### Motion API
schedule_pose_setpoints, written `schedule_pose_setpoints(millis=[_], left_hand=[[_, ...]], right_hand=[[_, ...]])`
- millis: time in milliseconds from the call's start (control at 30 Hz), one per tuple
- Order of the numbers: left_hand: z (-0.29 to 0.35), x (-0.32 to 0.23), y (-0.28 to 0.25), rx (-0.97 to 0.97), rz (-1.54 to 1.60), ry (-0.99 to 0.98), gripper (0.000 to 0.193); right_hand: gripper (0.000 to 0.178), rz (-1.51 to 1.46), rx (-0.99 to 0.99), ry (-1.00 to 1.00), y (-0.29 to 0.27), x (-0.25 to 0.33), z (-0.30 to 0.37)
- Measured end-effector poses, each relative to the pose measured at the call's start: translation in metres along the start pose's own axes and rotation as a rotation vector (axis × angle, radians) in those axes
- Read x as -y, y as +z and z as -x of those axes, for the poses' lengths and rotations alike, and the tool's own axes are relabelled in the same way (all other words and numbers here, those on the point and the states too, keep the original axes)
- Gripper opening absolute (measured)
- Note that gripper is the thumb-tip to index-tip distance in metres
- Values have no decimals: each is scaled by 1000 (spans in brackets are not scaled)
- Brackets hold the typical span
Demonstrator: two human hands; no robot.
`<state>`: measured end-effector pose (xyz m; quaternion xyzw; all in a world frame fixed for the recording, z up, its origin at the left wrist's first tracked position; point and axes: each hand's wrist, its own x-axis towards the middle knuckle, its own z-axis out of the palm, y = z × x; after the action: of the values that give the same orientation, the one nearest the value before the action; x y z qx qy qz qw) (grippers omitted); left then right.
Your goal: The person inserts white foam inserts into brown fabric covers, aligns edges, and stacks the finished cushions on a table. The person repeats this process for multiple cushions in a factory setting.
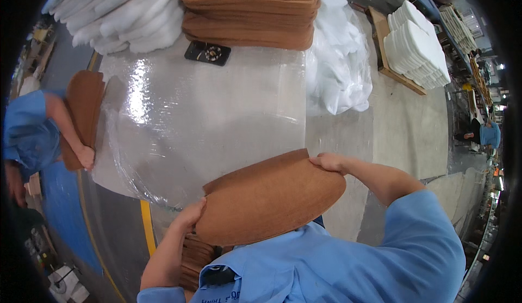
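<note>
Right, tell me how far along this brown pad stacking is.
Done: a stack of brown pads sits at the table's far edge. In hand: the left hand and right hand hold one brown pad over the plastic-covered table. Left: more pads piled below the left forearm.

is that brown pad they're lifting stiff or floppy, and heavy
The brown pad probably is fairly stiff: held only at two edges by the left hand and right hand, it barely sags. It looks thin and fibrous, so likely light and not slippery.
</note>
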<state>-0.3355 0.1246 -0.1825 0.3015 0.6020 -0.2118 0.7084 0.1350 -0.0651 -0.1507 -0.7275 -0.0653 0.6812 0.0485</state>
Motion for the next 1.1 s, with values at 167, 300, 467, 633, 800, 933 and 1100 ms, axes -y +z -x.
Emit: schedule_pose_setpoints(millis=[167, 300, 467, 633, 800, 933, 1100], left_hand=[[16, -20, 9, -93, 9, -21, 64], [17, -24, 13, -122, 39, 20, 63], [11, -21, 16, -132, 86, 37, 60], [19, -55, 17, -81, 49, 267, 60], [38, -156, 19, -264, -75, 808, 61], [78, -248, 67, -196, 97, 1116, 70], [73, -309, 96, 102, 581, 1373, 75]], right_hand=[[52, -16, 33, 12, 0, 10, -18], [53, -58, 46, -30, 0, 9, -23], [58, -84, -37, -107, 6, -5, -16], [72, -205, -154, -452, 0, -56, -16], [83, -829, -212, -883, 10, -39, 69], [89, -1343, -28, -1076, 45, -56, 108], [82, -1458, -148, -1025, 133, -53, 76]])
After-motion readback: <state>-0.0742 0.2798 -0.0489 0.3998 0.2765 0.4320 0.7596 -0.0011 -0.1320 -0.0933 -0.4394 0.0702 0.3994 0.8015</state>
